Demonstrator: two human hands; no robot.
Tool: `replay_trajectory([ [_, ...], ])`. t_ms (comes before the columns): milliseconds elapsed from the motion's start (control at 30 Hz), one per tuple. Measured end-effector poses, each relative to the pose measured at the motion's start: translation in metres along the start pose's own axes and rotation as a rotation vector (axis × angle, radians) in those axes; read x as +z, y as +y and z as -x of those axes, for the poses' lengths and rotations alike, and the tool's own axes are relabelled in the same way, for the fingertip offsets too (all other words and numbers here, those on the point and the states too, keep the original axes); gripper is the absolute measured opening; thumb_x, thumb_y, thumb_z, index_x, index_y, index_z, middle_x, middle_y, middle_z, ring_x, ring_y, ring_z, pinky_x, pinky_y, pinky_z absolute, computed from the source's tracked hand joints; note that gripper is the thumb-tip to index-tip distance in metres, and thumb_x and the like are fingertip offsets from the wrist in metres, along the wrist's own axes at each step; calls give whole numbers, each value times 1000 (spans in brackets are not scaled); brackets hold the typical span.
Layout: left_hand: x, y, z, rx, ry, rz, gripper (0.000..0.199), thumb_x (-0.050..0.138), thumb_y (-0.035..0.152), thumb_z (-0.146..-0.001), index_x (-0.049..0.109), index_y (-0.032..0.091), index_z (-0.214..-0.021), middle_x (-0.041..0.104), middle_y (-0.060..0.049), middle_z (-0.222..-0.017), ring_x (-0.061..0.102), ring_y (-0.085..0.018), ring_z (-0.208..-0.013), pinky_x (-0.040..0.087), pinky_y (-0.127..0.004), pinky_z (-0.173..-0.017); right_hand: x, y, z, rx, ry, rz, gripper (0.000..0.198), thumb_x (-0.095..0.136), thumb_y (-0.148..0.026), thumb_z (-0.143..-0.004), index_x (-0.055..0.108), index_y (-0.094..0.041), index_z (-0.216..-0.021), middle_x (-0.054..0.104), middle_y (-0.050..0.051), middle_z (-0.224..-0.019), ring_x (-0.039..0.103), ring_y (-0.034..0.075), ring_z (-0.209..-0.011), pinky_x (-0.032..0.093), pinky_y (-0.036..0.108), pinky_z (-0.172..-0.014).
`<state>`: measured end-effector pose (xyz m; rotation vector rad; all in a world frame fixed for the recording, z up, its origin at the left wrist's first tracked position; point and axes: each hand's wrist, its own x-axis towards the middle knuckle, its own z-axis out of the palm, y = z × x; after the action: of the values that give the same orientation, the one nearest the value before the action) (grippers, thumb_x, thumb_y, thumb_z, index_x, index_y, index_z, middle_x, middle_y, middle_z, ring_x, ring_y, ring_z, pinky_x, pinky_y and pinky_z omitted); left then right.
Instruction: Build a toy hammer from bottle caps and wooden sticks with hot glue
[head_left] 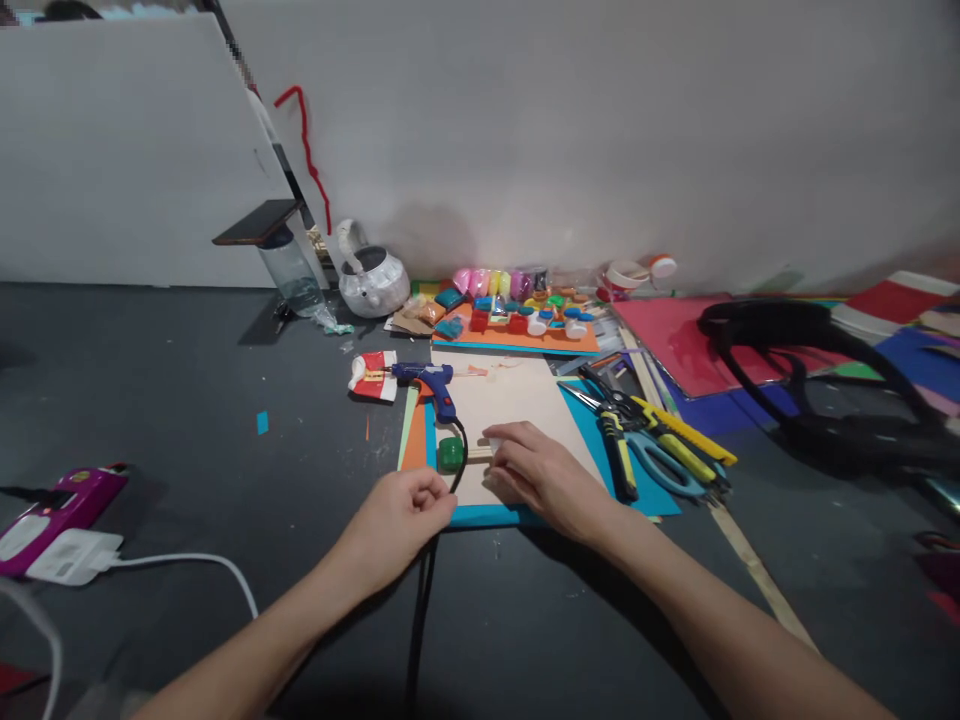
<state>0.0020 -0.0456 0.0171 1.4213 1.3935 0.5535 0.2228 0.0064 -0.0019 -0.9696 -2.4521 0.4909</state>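
Observation:
My left hand [405,520] is closed at the front edge of the paper stack, its thumb and curled fingers pinching the black cord [463,440] of a blue glue gun [435,383]. That glue gun rests with its nozzle on a red and white piece [375,376]. My right hand [536,475] bends over thin pale sticks [477,453], its fingers closed about their right end; something small and white shows by the fingertips. At the sticks' left end is a green rounded piece [450,455], lying on cream paper [510,395]. My right fingers partly hide the sticks.
Pliers [616,450], blue-handled scissors [660,465] and a yellow cutter [690,432] lie to the right. Behind stand clay packets [499,283], small paint pots [525,320] and a silver kettle [375,283]. A black headband-like object [817,390] sits far right, a purple device [67,515] far left.

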Motion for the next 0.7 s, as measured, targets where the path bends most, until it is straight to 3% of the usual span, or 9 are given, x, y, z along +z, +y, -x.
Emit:
replay_trajectory([
  [267, -21, 2, -9, -43, 103, 415, 35, 66, 50, -73, 52, 18, -67, 35, 9, -51, 22, -6, -44, 16, -21, -44, -1, -5, -4, -60, 2, 33, 13, 50, -20, -96, 62, -18, -90, 64, 17, -117, 59, 26, -108, 53, 47, -89],
  [367, -31, 3, -10, -20, 165, 452, 36, 67, 51, -74, 51, 19, -68, 37, 9, -51, 22, -6, -45, 16, -20, -43, -1, -6, -4, -76, 17, 56, 11, 51, -19, -95, 62, -18, -91, 64, 16, -116, 59, 26, -107, 53, 46, -89],
  [500, -55, -9, -9, 31, 257, 229, 33, 63, 47, -78, 53, 18, -69, 38, 7, -56, 27, -7, -50, 19, -20, -46, -2, -6, -4, -78, 24, 90, 12, 52, -19, -95, 62, -17, -90, 64, 17, -116, 60, 26, -105, 55, 45, -87],
  [700, -93, -39, -11, 84, 389, -362, 37, 47, 50, -85, 58, 18, -70, 42, 5, -59, 40, -11, -56, 31, -22, -54, -2, -6, -3, -77, 11, 115, 14, 49, -19, -96, 61, -17, -89, 64, 17, -117, 60, 26, -107, 55, 46, -88],
])
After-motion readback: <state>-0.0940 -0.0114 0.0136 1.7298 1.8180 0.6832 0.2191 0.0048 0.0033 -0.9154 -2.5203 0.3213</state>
